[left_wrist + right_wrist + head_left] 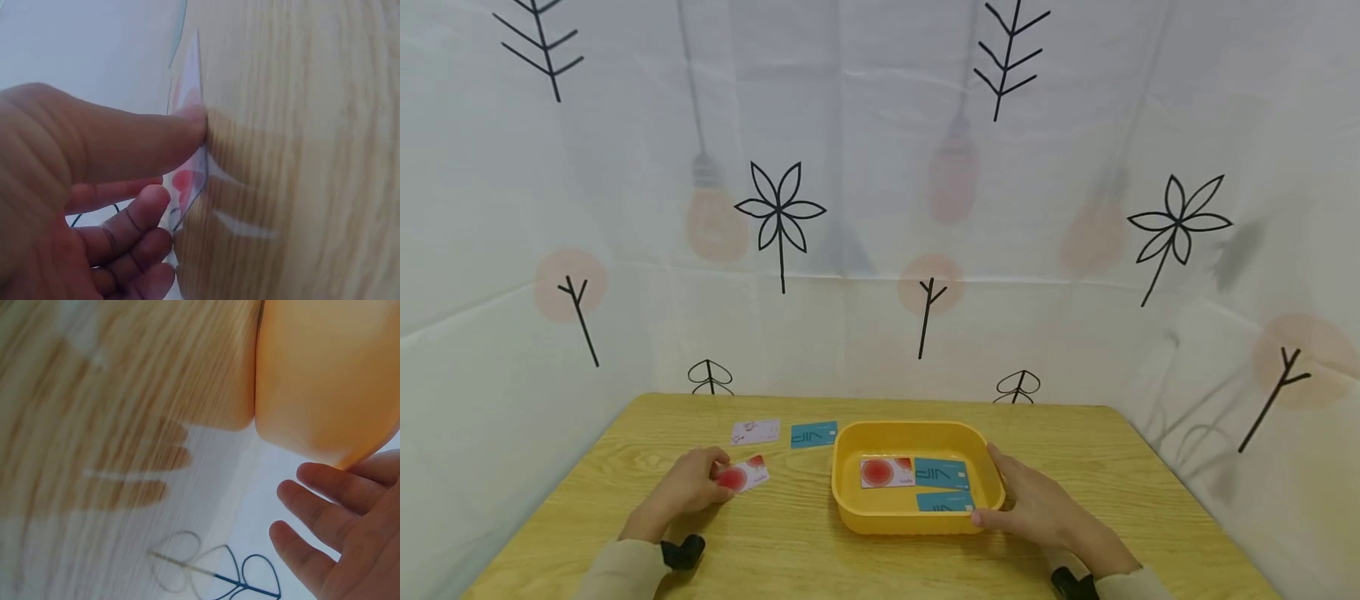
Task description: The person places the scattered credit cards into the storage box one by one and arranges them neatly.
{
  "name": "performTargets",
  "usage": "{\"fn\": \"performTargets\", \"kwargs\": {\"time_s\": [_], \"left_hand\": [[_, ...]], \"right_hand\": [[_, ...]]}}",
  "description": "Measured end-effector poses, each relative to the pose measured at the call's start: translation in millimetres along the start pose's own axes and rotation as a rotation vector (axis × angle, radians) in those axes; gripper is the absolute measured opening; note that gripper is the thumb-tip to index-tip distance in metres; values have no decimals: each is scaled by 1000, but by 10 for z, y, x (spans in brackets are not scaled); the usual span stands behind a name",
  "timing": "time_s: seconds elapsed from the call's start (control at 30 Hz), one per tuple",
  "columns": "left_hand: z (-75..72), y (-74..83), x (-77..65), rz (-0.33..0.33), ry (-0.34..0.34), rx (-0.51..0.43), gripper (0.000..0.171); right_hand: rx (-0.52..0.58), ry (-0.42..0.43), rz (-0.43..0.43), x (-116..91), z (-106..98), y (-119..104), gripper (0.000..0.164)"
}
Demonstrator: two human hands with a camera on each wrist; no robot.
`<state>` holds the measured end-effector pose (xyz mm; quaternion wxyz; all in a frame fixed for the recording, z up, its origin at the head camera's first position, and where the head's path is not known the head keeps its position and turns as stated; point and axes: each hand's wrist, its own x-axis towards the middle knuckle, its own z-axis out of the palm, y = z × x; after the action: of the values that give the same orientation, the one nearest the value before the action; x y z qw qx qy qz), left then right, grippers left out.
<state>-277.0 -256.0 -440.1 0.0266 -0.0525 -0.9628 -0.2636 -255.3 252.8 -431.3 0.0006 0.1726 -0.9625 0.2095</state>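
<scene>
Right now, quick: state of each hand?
Left hand: closed, pinching a red-and-white card.
Right hand: open, resting against the yellow tray.

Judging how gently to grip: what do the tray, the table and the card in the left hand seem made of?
Yellow tray: probably smooth moulded plastic; even colour, rounded corners.
Table: wood or wood-look laminate, glossy; grain shows, fingers reflect.
Card in left hand: perhaps plastic or coated paper, smooth-looking; thin, printed.

Head cam: even lt, soft shadows. Wrist cams: hazy, bit blurry; tabletop [119, 381] w/ glossy refl.
</scene>
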Motion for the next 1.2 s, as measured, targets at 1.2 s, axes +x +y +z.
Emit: {"fn": "performTargets", "kwargs": {"time_s": [1.2], "left_hand": [[38, -6, 5, -38, 36, -62, 38]], "right_hand": [[27, -10, -1, 5, -10, 4, 106]]}}
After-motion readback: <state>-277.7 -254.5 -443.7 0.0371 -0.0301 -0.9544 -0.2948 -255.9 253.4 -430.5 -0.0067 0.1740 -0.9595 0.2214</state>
